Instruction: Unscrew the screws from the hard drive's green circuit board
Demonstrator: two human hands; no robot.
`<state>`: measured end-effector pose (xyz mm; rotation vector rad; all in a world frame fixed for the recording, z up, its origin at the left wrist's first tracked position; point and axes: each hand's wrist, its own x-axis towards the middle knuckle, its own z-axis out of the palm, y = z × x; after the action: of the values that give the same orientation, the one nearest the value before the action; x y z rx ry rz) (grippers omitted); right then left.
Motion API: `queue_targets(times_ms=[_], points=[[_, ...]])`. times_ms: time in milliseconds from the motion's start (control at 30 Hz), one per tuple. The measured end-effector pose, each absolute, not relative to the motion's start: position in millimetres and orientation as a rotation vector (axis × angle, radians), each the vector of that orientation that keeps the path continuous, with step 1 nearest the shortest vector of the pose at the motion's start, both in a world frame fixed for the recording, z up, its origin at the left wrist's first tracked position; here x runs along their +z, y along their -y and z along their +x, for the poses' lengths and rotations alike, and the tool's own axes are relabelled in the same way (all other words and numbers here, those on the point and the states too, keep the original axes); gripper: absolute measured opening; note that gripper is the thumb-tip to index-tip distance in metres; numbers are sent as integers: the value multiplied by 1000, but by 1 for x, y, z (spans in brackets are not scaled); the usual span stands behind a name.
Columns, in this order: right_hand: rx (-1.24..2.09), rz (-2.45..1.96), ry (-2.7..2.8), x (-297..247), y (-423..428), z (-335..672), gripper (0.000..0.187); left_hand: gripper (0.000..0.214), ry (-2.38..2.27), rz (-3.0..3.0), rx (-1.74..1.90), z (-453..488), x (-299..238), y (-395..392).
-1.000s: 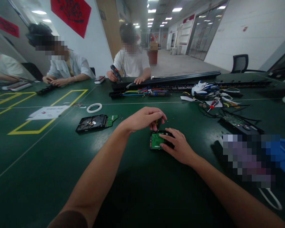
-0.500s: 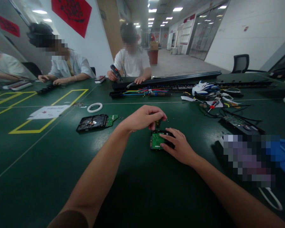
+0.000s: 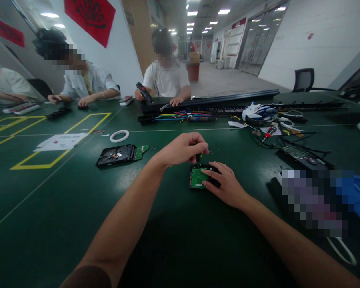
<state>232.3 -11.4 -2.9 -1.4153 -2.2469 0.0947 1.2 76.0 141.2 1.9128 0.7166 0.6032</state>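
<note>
A hard drive (image 3: 197, 178) lies on the table with its green circuit board facing up. My right hand (image 3: 228, 184) rests on its right side, fingers spread over the board and edge, holding it in place. Just above the drive's far edge, my left hand (image 3: 187, 150) is closed around what looks like a short dark-and-yellow screwdriver (image 3: 200, 155). Its tip is hard to make out, and my fingers cover most of it. Tiny screws (image 3: 211, 152) lie on the table just beyond.
Left of my hands lie another opened drive (image 3: 116, 155) with a green board, a white tape roll (image 3: 119, 136) and a paper sheet (image 3: 60, 142). Rightward are gloves (image 3: 256, 112), a red screwdriver (image 3: 269, 133), cables and a circuit board (image 3: 303, 154). Across the table, a person holds a power driver (image 3: 144, 92).
My left hand has shifted very slightly, its fingers turning around the tool. My right hand and the hard drive stay put. Across the table, the power driver has tilted a little.
</note>
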Motion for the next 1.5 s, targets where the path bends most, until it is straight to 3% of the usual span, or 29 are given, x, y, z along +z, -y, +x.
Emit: queue_targets(times_ms=[333, 533, 1500], points=[[105, -1428, 2261, 1, 12, 231, 44, 44, -671, 1796, 539, 4, 140, -77], [112, -1434, 2267, 1, 12, 231, 44, 29, -638, 1726, 530, 2, 140, -79], [103, -1432, 2260, 1, 12, 230, 44, 30, -608, 1889, 593, 0, 140, -77]])
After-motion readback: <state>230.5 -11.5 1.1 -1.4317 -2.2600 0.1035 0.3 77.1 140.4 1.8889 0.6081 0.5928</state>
